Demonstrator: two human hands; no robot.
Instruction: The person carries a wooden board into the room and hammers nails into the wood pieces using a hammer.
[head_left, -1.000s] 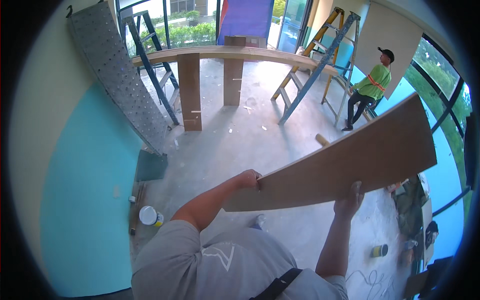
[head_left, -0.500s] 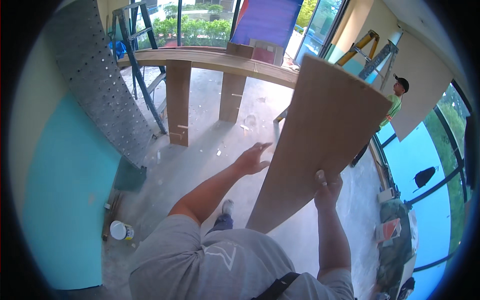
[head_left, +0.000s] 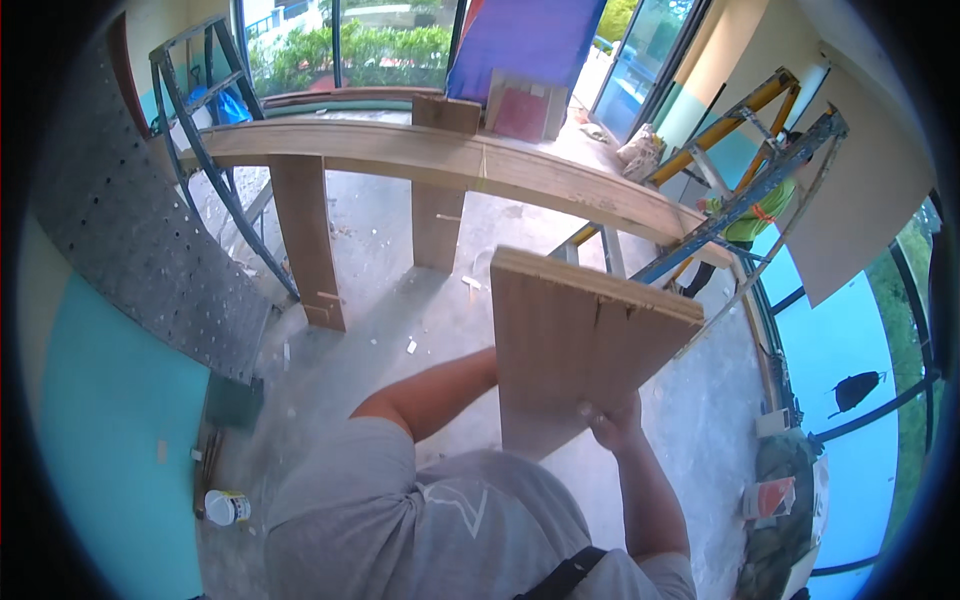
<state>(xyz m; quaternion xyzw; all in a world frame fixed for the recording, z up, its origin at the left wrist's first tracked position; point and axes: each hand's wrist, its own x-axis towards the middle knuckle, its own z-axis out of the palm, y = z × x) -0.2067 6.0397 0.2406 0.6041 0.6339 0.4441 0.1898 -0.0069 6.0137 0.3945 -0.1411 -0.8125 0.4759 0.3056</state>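
I carry a wooden plywood board [head_left: 590, 340], tilted, with its splintered upper edge toward the beam. My right hand [head_left: 615, 420] grips the board's lower right edge, thumb on the near face. My left forearm runs behind the board, which hides my left hand and its fingers. Beyond the board a long wooden beam [head_left: 390, 152] spans between a blue stepladder [head_left: 200, 90] at the left and blue and yellow stepladders [head_left: 755, 190] at the right. Two upright planks [head_left: 305, 240] [head_left: 436, 235] stand below the beam.
A co-worker in a green top [head_left: 750, 230] stands behind the right ladders. A studded grey panel [head_left: 130, 240] leans at the left. A white bucket [head_left: 228, 508] is on the floor. A red-and-white container [head_left: 768, 498] lies among items along the right wall. Scraps [head_left: 410, 347] litter the floor.
The board has swung from crosswise at the right to an end-on tilt nearer the middle. My left hand left its edge and is now behind it. The beam looks closer.
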